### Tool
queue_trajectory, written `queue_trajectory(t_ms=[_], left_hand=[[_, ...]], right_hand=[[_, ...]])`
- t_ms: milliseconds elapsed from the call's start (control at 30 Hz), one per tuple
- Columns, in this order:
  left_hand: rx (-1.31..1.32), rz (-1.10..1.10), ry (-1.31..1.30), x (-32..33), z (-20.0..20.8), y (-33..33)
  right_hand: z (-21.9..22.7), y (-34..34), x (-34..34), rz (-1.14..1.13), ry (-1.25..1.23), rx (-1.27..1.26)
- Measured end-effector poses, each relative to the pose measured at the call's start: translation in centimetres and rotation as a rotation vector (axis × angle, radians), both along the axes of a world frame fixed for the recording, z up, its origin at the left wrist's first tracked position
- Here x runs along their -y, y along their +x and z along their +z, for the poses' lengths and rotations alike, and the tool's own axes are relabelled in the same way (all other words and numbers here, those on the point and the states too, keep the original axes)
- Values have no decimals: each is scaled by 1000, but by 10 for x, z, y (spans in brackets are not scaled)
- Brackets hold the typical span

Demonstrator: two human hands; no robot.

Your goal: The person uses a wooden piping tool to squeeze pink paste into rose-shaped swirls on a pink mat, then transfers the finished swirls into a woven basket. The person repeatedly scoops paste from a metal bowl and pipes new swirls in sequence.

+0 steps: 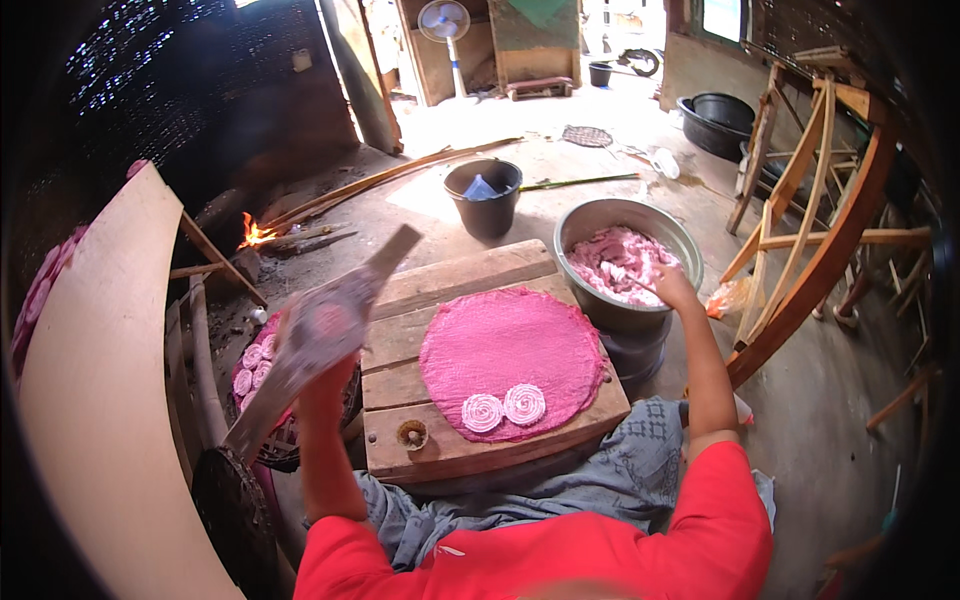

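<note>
Left fingers (332,378) mostly hidden, gripping blurred wooden tool (308,352), right fingers (664,281) holding indistinct stick (641,284)

The view looks from the wearer's head, above and just behind the low table (470,275), tilted steeply down at it and facing forward. The table sits near the middle, close enough that the left hand (322,385) beside it and the right hand (675,287) above its far right side both show. The red shirt (560,555) lies on the table's near side, right under the lens. Well beyond the table stands the fan (444,20). Far left of the table, the cream board (100,380) bends along the wide fisheye's dark rim.
</note>
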State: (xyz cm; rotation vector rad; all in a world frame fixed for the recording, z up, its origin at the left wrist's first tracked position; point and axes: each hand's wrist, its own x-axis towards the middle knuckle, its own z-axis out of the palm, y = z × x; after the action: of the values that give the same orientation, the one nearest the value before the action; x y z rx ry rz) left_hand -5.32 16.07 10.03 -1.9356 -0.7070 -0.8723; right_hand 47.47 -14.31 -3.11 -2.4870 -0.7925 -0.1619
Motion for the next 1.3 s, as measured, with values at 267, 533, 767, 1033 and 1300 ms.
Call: queue_trajectory(t_ms=[267,533,767,1033,1300], left_hand=[[253,-36,-173,0,-32,-118],[416,-179,-386,4,-45,-139],[357,-140,-456,4,-56,-149],[587,-672,-564,33,-22,-102],[605,-737,-653,14,-15,-89]], right_hand=[[-123,44,33,-389,1242,-1363],[-136,-20,21,-364,1300,-1116],[-126,-98,15,-438,1445,-1049],[-122,-132,12,-481,1555,-997],[-104,-188,22,-486,1708,-951]])
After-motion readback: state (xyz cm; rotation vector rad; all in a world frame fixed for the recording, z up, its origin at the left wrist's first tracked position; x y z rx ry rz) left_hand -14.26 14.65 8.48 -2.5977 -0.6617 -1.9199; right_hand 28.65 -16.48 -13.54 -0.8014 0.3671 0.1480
